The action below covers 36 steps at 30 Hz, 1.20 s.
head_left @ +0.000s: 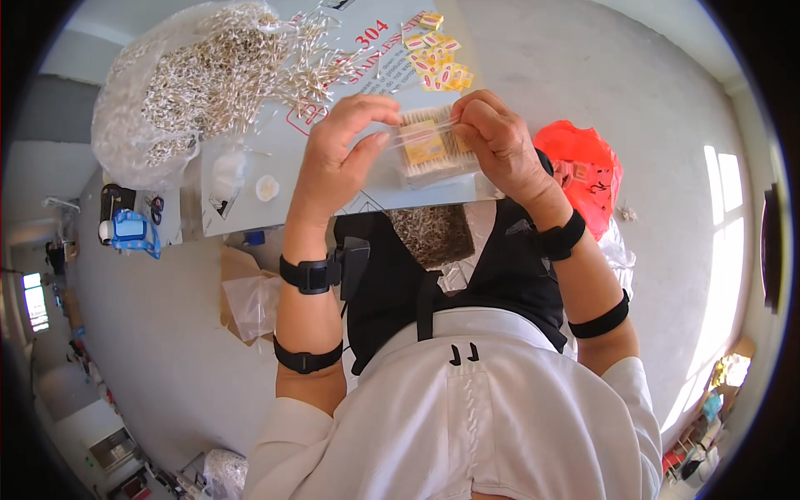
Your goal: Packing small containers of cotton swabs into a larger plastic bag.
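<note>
A clear plastic pack of cotton swabs (433, 167) with a yellow card inside is at the table's near edge. My right hand (493, 137) has thumb and fingers pinched on the pack's upper right side. At the pack's left, my left hand (348, 146) is curved with its thumb and fingers apart; its fingertips come close to the clear film, and I cannot see whether they touch. Beyond the pack lie several small yellow cards (437, 60). A big heap of loose cotton swabs (208, 83) spills from a clear plastic bag (112, 125) at the far left.
The grey table (262, 200) carries a small round white piece (267, 188) left of my hands. A blue-and-white item (133, 232) sits at its left end. Below are a box of swabs (429, 233) by my lap, a cardboard box (237, 292) and a red plastic bag (583, 175).
</note>
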Motion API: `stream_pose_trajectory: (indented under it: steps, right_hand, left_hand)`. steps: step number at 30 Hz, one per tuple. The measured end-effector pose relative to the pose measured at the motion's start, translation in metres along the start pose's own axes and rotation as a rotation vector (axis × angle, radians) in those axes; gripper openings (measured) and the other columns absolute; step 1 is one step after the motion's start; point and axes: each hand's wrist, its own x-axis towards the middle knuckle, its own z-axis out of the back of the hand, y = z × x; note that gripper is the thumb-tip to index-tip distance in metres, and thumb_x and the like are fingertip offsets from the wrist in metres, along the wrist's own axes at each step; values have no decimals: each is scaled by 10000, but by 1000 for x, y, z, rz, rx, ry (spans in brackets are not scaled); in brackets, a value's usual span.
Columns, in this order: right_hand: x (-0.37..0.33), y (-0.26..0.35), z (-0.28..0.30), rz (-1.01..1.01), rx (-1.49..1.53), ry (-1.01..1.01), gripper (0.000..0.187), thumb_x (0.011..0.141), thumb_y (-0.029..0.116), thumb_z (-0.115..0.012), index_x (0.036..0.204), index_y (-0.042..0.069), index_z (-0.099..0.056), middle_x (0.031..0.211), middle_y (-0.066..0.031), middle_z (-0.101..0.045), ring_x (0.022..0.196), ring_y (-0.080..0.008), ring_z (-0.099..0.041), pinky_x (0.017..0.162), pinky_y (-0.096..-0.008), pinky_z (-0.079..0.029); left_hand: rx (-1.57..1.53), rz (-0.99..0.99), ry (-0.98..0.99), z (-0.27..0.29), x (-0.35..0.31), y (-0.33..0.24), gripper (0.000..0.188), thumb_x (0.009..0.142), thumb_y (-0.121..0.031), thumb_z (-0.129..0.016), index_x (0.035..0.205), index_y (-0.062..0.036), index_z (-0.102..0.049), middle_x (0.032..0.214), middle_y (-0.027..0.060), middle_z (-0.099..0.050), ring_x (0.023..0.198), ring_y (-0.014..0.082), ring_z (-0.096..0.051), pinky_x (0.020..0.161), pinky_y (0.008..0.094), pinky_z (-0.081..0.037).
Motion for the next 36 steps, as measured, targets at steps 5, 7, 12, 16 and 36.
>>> stream_pose_trajectory:
  steps: [5,7,12,16,36]
  right_hand:
    - [4,2,0,7,37,24,75,832,-4,-593,889,-11,-547,916,-155,-582,893,-376,-562,785,-413,-480]
    - [3,3,2,-36,43,36,70,841,3,-597,880,-16,-542,923,-151,-589,899,-369,-569,792,-400,-486]
    - [5,2,6,-50,59,57,69,852,7,-593,866,-23,-532,934,-144,-600,891,-353,-586,787,-377,-497]
    - [6,2,9,-57,70,87,54,861,1,-583,870,-23,-536,938,-141,-608,879,-343,-598,779,-368,-502]
    - [3,18,23,-12,37,180,65,861,-2,-580,890,-13,-523,863,-157,-549,796,-375,-559,701,-389,-477]
  left_hand:
    - [190,76,82,22,-7,-4,173,714,39,-710,862,-25,-648,1056,72,-651,978,230,-621,875,319,-489]
    - [194,109,107,26,-6,-6,172,709,28,-725,853,-25,-648,1037,68,-653,965,221,-619,855,314,-492]
    - [186,60,124,27,-6,5,186,688,3,-762,827,-23,-642,947,55,-663,879,200,-614,770,301,-496]
    - [234,8,158,26,-3,4,181,693,7,-754,763,-7,-587,827,57,-640,771,221,-587,697,315,-480]
    - [509,-210,-2,12,-12,-5,291,711,98,-728,757,-17,-465,734,96,-559,648,260,-550,570,331,-451]
